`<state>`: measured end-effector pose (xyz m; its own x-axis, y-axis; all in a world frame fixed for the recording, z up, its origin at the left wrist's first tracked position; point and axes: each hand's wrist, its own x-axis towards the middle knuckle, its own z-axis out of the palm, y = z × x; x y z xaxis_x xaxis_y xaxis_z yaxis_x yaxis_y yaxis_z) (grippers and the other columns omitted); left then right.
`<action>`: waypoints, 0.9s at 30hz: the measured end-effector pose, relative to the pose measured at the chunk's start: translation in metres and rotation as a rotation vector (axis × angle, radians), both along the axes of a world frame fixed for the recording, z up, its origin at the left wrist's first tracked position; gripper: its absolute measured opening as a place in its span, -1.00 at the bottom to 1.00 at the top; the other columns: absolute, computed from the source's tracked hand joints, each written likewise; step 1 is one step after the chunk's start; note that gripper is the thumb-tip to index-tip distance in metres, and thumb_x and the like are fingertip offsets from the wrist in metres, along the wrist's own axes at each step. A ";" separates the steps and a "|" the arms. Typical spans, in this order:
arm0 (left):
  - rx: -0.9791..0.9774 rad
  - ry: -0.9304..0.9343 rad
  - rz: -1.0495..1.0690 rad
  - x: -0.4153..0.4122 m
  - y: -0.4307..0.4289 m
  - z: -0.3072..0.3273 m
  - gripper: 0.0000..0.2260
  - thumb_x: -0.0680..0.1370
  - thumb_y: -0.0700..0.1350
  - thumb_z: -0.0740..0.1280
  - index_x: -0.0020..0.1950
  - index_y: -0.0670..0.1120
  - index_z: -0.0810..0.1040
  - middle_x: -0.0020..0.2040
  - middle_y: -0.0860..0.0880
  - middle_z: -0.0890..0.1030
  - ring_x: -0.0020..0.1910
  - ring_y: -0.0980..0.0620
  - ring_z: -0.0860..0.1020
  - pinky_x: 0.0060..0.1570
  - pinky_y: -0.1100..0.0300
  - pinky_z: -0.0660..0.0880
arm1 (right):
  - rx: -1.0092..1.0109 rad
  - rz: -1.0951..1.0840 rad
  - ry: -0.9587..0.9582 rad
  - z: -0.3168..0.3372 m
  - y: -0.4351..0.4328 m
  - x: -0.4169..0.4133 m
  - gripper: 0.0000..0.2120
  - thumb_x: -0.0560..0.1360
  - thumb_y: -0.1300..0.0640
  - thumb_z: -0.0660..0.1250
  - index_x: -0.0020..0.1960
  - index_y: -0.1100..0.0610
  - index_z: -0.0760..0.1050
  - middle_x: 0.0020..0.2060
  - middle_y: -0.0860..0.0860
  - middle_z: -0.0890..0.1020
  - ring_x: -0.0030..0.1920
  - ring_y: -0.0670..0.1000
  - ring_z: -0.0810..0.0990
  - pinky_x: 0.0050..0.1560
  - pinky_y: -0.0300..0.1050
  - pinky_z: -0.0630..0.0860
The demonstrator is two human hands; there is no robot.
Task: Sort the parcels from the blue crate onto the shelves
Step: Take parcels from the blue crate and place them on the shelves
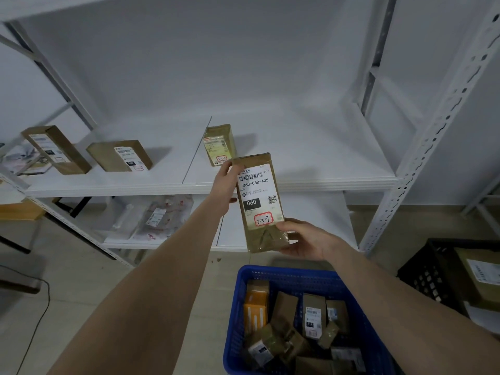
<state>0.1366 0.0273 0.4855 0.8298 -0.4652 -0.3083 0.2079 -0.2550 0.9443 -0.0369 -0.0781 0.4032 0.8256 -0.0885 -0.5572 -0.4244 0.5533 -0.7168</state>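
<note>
At the bottom right of the frame a blue perforated plastic crate (235,307) sits on the tiled floor, holding a loose heap of small brown cardboard parcels (284,328).

Above it, near the middle of the frame, both hands hold one slim brown taped parcel with a white label (259,201). The left hand (226,180) has its fingers curled round the upper left edge. The right hand (303,239) cups the lower right corner, with the thumb on the front. The label faces the camera and shows "060" and a hand-written "3-2-7" in a red frame.

The step in hand looks like reading that code and picking a slot. To do it well, keep the label facing outward and stand the parcel on its end. Let go only once it stands steady.

Beyond the hands, the white board of the metal shelf (311,163) carries an upright yellowish parcel (219,144) just behind the held one. Two brown boxes (121,155) stand well apart towards the left of the frame. The lower shelf board (297,212) holds clear plastic mailing bags (154,215). A black crate (433,272) stands at the right edge. A plain pale wall (216,63) closes the room behind.
</note>
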 end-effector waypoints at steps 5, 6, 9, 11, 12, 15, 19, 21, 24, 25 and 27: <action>-0.029 -0.120 -0.006 -0.004 -0.001 0.018 -0.69 0.58 -0.18 0.26 0.34 -0.06 0.42 0.02 -0.09 0.61 -0.08 -0.01 0.60 -0.14 0.11 0.58 | -0.051 -0.122 0.008 0.004 0.005 0.000 -0.53 0.37 0.12 0.51 0.23 0.16 0.48 0.11 0.17 0.62 0.08 0.14 0.65 0.01 -0.01 0.63; -0.010 -0.146 -0.009 -0.004 -0.001 0.020 -0.68 0.58 -0.19 0.27 0.34 -0.07 0.41 0.07 -0.12 0.60 -0.03 -0.05 0.60 -0.06 0.04 0.59 | -0.064 -0.138 0.005 0.004 0.006 0.000 -0.55 0.39 0.13 0.50 0.23 0.17 0.47 0.11 0.17 0.62 0.06 0.14 0.66 0.04 0.00 0.63; 0.069 -0.231 0.000 -0.007 -0.004 0.026 -0.69 0.57 -0.19 0.28 0.31 -0.06 0.42 0.14 -0.17 0.59 0.09 -0.14 0.59 0.11 -0.09 0.55 | -0.111 -0.163 -0.004 0.008 0.008 -0.001 -0.55 0.41 0.14 0.49 0.23 0.21 0.44 0.15 0.17 0.59 0.08 0.16 0.64 0.10 0.05 0.60; 0.101 -0.261 0.002 -0.010 -0.005 0.032 -0.71 0.56 -0.21 0.29 0.28 -0.05 0.45 0.13 -0.18 0.59 0.08 -0.15 0.60 0.10 -0.10 0.55 | -0.110 -0.174 -0.011 0.010 0.009 -0.002 -0.55 0.42 0.15 0.49 0.23 0.22 0.43 0.16 0.17 0.58 0.07 0.16 0.64 0.03 0.01 0.63; 0.114 -0.271 -0.002 -0.011 -0.005 0.035 -0.71 0.56 -0.23 0.28 0.27 -0.05 0.46 0.13 -0.19 0.59 0.07 -0.16 0.60 0.09 -0.10 0.56 | -0.101 -0.175 -0.017 0.011 0.009 -0.003 -0.56 0.42 0.16 0.48 0.23 0.22 0.42 0.16 0.17 0.57 0.06 0.16 0.64 -0.03 -0.03 0.64; 0.155 -0.309 -0.016 -0.015 -0.006 0.041 -0.68 0.55 -0.30 0.24 0.27 -0.06 0.47 0.12 -0.21 0.60 0.07 -0.19 0.60 0.06 -0.11 0.57 | -0.084 -0.169 -0.033 0.014 0.008 -0.005 -0.61 0.45 0.20 0.45 0.21 0.24 0.41 0.14 0.19 0.58 0.04 0.15 0.65 -0.15 -0.09 0.64; 0.181 -0.355 -0.029 -0.019 -0.008 0.048 -0.64 0.54 -0.34 0.21 0.28 -0.05 0.47 0.14 -0.21 0.59 0.09 -0.19 0.59 0.07 -0.11 0.57 | -0.098 -0.174 -0.037 0.017 0.007 -0.004 -0.69 0.47 0.24 0.42 0.16 0.23 0.42 0.12 0.19 0.58 0.03 0.16 0.64 -0.21 -0.09 0.64; 0.191 -0.371 -0.032 -0.018 -0.009 0.052 -0.62 0.53 -0.36 0.20 0.28 -0.04 0.47 0.13 -0.19 0.59 0.08 -0.18 0.59 0.06 -0.10 0.57 | -0.100 -0.196 -0.034 0.017 0.006 -0.001 -0.70 0.46 0.25 0.42 0.14 0.24 0.43 0.10 0.19 0.58 0.00 0.16 0.65 -0.24 -0.09 0.63; 0.195 -0.376 -0.031 -0.013 -0.008 0.057 -0.61 0.53 -0.36 0.19 0.29 -0.04 0.47 0.11 -0.17 0.60 0.08 -0.17 0.60 0.06 -0.09 0.57 | -0.105 -0.206 -0.043 0.019 0.006 0.006 -0.70 0.45 0.25 0.44 0.13 0.23 0.44 0.07 0.19 0.60 -0.03 0.16 0.67 -0.23 -0.09 0.63; 0.204 -0.380 -0.034 -0.010 -0.008 0.059 -0.60 0.52 -0.36 0.20 0.30 -0.04 0.46 0.10 -0.16 0.60 0.07 -0.17 0.60 0.06 -0.09 0.57 | -0.111 -0.209 -0.045 0.020 0.006 0.009 -0.70 0.45 0.25 0.44 0.13 0.23 0.44 0.07 0.18 0.60 -0.04 0.16 0.67 -0.23 -0.09 0.63; 0.214 -0.387 -0.036 -0.002 -0.006 0.061 -0.59 0.52 -0.36 0.21 0.32 -0.04 0.44 0.11 -0.16 0.60 0.08 -0.16 0.59 0.06 -0.08 0.57 | -0.130 -0.216 -0.045 0.023 0.007 0.017 -0.70 0.45 0.25 0.45 0.12 0.23 0.44 0.08 0.18 0.59 -0.05 0.14 0.67 -0.23 -0.09 0.63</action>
